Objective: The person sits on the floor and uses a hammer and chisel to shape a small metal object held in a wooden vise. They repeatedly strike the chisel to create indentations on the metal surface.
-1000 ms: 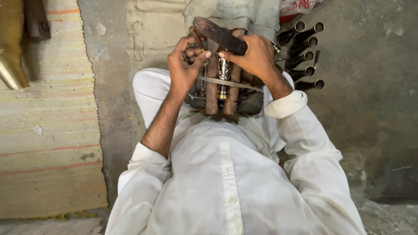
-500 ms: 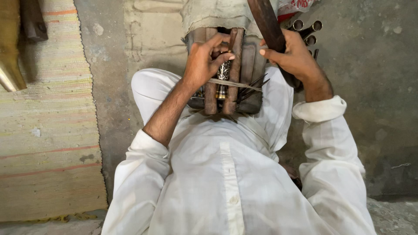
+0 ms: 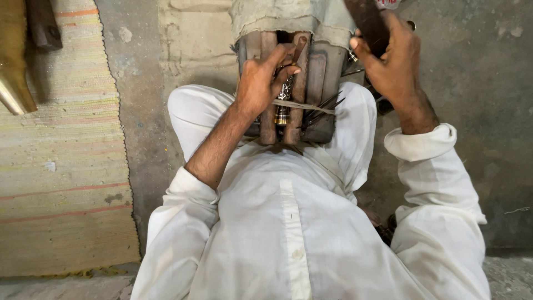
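I sit on the floor in white clothes with a wooden clamp block (image 3: 319, 83) between my knees. A small brass-and-silver metal piece (image 3: 284, 100) stands upright between two wooden bars of the block, with a thin strip across it. My left hand (image 3: 261, 78) rests on the block, its fingers pinching a thin tool at the top of the metal piece. My right hand (image 3: 388, 55) is raised at the upper right, gripping a dark wooden mallet (image 3: 366, 22) whose head runs out of the frame.
A striped woven mat (image 3: 61, 166) covers the floor on the left, with a brass object (image 3: 14, 72) at its far left edge. A grey cloth (image 3: 288, 19) drapes over the far end of the block. Several thin metal rods (image 3: 327, 105) stick out at the block's right.
My right hand has lifted the mallet up and to the right, away from the block. My left hand has stayed on the metal piece. The view has shifted slightly.
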A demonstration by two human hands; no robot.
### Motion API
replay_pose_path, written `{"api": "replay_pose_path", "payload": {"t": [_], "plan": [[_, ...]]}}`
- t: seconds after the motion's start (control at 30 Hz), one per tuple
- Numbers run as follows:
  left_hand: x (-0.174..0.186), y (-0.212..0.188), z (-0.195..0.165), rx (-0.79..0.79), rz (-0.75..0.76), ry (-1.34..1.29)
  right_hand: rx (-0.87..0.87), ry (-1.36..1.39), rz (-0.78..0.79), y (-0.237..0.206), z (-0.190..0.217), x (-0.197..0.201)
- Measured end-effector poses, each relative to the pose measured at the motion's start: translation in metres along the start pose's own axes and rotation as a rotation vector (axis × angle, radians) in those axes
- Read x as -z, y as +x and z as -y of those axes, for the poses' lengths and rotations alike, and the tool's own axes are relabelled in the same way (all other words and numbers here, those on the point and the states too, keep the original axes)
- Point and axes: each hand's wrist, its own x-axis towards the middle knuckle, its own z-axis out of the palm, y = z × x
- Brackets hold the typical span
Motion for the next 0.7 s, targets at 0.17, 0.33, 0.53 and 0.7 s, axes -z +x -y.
{"api": "replay_pose_path", "payload": {"t": [0.17,0.33,0.53,0.7], "plan": [[0.000,0.001,-0.001,0.019,0.026,0.040,0.332,-0.402,-0.106,0.004,0.006,0.020],[0.001,0.001,-0.003,-0.110,-0.037,-0.019,0.294,-0.337,-0.065,0.007,0.007,0.030],[0.003,0.005,-0.007,0.036,0.060,0.019,0.283,-0.339,0.008,0.012,0.006,0.037],[0.005,0.004,-0.009,-0.044,-0.001,0.017,0.186,-0.377,0.078,0.013,0.017,0.044]]}}
